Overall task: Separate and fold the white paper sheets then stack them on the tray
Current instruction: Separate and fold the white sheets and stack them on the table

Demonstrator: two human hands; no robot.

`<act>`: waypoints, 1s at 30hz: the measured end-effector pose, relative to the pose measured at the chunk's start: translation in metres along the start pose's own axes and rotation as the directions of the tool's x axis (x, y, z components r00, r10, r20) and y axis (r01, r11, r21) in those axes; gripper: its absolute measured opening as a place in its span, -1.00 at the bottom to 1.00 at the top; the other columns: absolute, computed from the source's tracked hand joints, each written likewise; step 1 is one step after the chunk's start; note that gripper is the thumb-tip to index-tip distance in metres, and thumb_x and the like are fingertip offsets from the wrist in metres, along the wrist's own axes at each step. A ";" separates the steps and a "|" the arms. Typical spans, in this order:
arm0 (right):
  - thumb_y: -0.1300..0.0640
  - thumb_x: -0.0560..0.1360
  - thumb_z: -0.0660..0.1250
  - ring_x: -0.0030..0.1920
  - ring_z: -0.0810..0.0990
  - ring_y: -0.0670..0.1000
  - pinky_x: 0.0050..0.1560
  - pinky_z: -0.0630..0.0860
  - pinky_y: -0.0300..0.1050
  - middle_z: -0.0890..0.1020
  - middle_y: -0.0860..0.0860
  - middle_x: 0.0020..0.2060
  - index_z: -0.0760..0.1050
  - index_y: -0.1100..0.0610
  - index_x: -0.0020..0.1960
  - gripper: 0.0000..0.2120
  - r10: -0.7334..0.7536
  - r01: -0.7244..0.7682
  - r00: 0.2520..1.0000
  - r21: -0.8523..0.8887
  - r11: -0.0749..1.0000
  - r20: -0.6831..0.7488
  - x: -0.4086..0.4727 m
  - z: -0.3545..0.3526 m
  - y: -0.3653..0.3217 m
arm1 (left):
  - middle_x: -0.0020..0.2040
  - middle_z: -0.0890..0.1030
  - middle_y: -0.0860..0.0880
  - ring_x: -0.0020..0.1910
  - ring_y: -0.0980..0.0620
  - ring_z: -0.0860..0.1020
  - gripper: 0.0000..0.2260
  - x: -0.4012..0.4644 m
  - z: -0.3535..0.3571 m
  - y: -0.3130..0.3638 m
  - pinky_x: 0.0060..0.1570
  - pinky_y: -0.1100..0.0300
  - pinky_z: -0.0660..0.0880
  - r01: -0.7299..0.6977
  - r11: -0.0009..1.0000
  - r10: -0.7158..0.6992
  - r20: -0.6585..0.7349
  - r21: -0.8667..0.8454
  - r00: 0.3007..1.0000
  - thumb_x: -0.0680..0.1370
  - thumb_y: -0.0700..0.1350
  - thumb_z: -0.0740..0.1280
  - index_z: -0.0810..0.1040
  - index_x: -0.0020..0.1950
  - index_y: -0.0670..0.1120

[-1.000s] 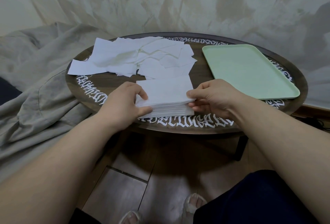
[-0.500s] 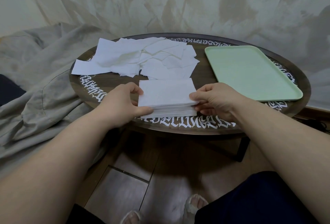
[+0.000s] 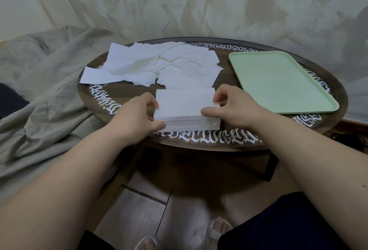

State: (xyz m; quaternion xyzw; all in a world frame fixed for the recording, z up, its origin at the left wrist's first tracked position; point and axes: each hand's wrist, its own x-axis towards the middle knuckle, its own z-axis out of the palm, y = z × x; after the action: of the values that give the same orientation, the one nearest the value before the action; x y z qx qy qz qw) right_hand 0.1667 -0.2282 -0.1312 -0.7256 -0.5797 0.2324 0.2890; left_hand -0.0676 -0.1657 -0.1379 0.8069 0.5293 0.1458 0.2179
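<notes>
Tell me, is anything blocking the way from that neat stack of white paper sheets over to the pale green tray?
Nothing visible does. Between the neat stack of white paper sheets and the pale green tray lies only bare dark wooden table, apart from the right hand gripping the stack's right edge.

right hand [image 3: 235,106]: thumb has moved from the stack's right edge onto the top sheet, toward 9 o'clock; fingers have lifted to pinch the sheet's far right corner, at 12 o'clock from the thumb
top sheet [image 3: 183,102]: right edge now raised slightly off the paper stack [image 3: 189,124]
</notes>
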 end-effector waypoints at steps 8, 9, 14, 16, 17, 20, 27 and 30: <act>0.01 0.33 0.55 -0.34 0.37 -0.06 -0.34 0.25 -0.22 0.35 -0.04 -0.26 0.39 -0.02 -0.27 -0.69 -0.072 0.087 0.990 -0.121 0.989 0.125 -0.002 -0.001 0.001 | -0.09 0.59 0.07 -0.18 0.19 0.62 -0.72 0.000 -0.002 0.001 -0.28 0.27 0.35 -0.005 0.999 0.005 0.002 -0.044 1.000 0.44 -0.03 0.51 0.40 -0.08 0.07; 0.01 0.33 0.55 -0.33 0.37 -0.07 -0.34 0.25 -0.22 0.35 -0.05 -0.25 0.39 -0.02 -0.28 -0.70 -0.080 0.094 0.991 -0.125 0.988 0.111 -0.002 0.000 0.001 | -0.14 0.60 0.07 -0.18 0.15 0.62 -0.73 0.000 -0.002 0.001 -0.26 0.24 0.36 -0.004 0.999 0.004 -0.006 -0.049 1.000 0.44 -0.04 0.51 0.40 -0.11 0.07; 0.00 0.33 0.55 -0.34 0.38 -0.08 -0.32 0.27 -0.21 0.36 -0.04 -0.27 0.42 -0.04 -0.27 -0.72 -0.070 0.083 0.992 -0.123 0.989 0.107 0.001 0.001 0.004 | -0.13 0.60 0.07 -0.15 0.11 0.61 -0.74 -0.002 -0.004 0.001 -0.24 0.18 0.37 -0.007 1.000 0.008 0.020 -0.022 1.000 0.42 0.00 0.53 0.44 -0.12 0.04; -0.08 0.35 0.52 -0.30 0.42 -0.07 -0.25 0.31 -0.18 0.38 -0.04 -0.21 0.47 -0.02 -0.19 -0.75 -0.082 0.088 0.994 -0.074 0.993 0.076 0.001 -0.001 0.003 | -0.07 0.57 0.05 -0.13 0.14 0.57 -0.73 0.000 -0.003 0.001 -0.22 0.19 0.37 -0.006 1.000 0.006 0.014 -0.029 1.000 0.41 0.12 0.50 0.45 -0.12 0.05; -0.12 0.38 0.47 -0.21 0.46 -0.07 -0.17 0.34 -0.18 0.40 -0.03 -0.11 0.50 -0.01 -0.09 -0.75 -0.084 0.087 0.996 -0.064 0.994 0.042 0.001 -0.001 0.002 | -0.04 0.57 0.04 -0.09 0.12 0.57 -0.75 0.002 -0.002 0.001 -0.18 0.17 0.38 -0.017 0.998 0.016 -0.028 -0.052 0.999 0.44 0.15 0.46 0.47 -0.12 0.05; -0.14 0.55 0.24 0.30 0.40 0.02 0.19 0.30 -0.18 0.31 0.02 0.36 0.38 0.00 0.36 -0.57 -0.122 0.118 0.992 -0.148 0.982 -0.018 0.003 0.003 -0.005 | 0.26 0.51 0.02 0.26 0.05 0.49 -0.82 0.008 0.001 0.003 0.10 0.23 0.32 -0.097 0.993 0.082 -0.198 -0.064 0.977 0.57 0.06 0.32 0.56 0.10 0.02; -0.17 0.63 0.03 0.54 0.09 0.11 0.44 0.11 -0.07 -0.16 0.06 0.57 -0.05 0.00 0.58 -0.40 -0.001 0.064 0.969 -0.244 0.968 0.247 0.008 0.028 0.002 | 0.57 0.20 -0.04 0.53 0.03 0.20 -0.59 0.011 0.018 0.006 0.40 0.22 0.16 -0.030 1.000 0.030 0.025 -0.010 0.999 0.64 0.01 0.23 0.36 0.49 0.05; -0.17 0.63 0.03 0.54 0.10 0.13 0.44 0.10 -0.08 -0.18 0.05 0.57 -0.07 -0.01 0.58 -0.40 -0.006 0.071 0.963 -0.236 0.969 0.268 0.008 0.028 0.002 | 0.54 0.26 -0.04 0.50 0.00 0.27 -0.58 0.011 0.014 0.003 0.42 0.18 0.18 0.002 0.998 0.001 0.043 -0.068 0.999 0.63 0.01 0.25 0.35 0.50 0.04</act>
State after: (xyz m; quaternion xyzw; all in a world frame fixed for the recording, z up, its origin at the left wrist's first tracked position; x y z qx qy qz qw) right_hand 0.1512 -0.2168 -0.1530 -0.7063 -0.6514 0.2491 0.1220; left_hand -0.0540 -0.1595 -0.1484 0.8018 0.5194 0.1462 0.2568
